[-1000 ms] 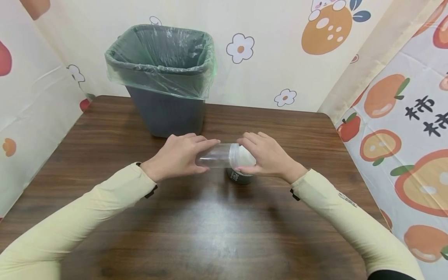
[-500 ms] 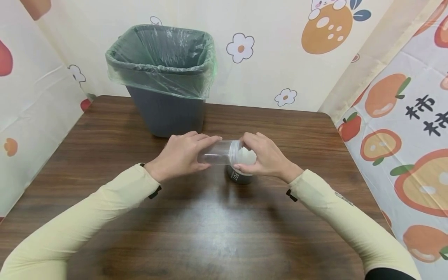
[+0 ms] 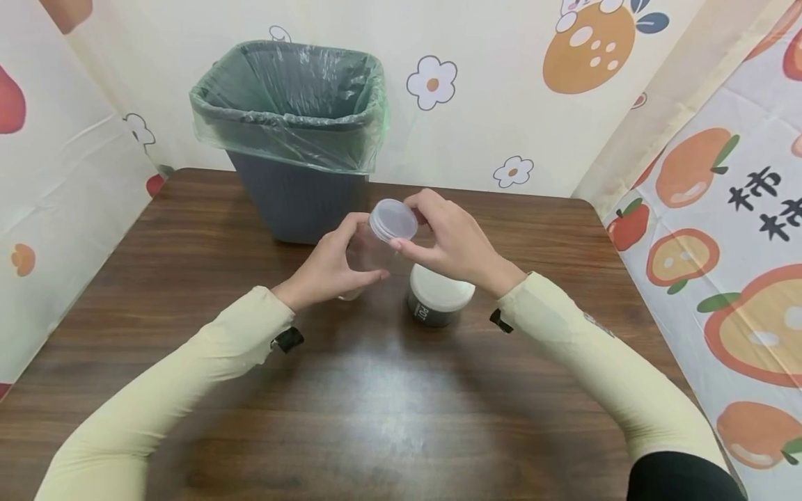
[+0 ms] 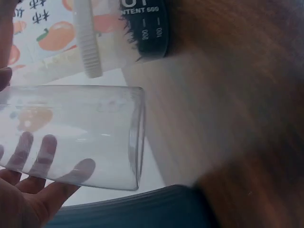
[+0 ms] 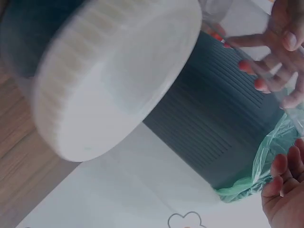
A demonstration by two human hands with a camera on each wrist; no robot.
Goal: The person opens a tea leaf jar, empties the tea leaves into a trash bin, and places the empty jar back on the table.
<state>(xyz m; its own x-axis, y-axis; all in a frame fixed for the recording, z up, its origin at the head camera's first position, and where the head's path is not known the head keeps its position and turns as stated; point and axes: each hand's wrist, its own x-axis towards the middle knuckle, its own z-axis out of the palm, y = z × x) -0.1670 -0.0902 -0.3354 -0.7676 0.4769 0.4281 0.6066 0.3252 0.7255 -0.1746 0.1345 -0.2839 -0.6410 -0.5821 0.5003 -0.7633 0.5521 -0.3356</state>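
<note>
I hold my left arm [image 3: 188, 376] and right arm [image 3: 601, 355] forward, my left hand [image 3: 332, 268] curved with thumb [image 3: 368, 278] apart from fingers [image 3: 351, 224], my right hand [image 3: 454, 236] near it, fingers bent, thumb pointing left.

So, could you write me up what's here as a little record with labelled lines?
Left hand: the left hand grips a clear jar
Right hand: the right hand curls at the rim of the jar's top end
Jar: tilted, see-through
Pot: white-lidded pot, upright on the wooden table, dark lower part
Bin: dark bin, standing toward the table's far edge
Liner: green plastic liner, folded over the bin's rim
</note>
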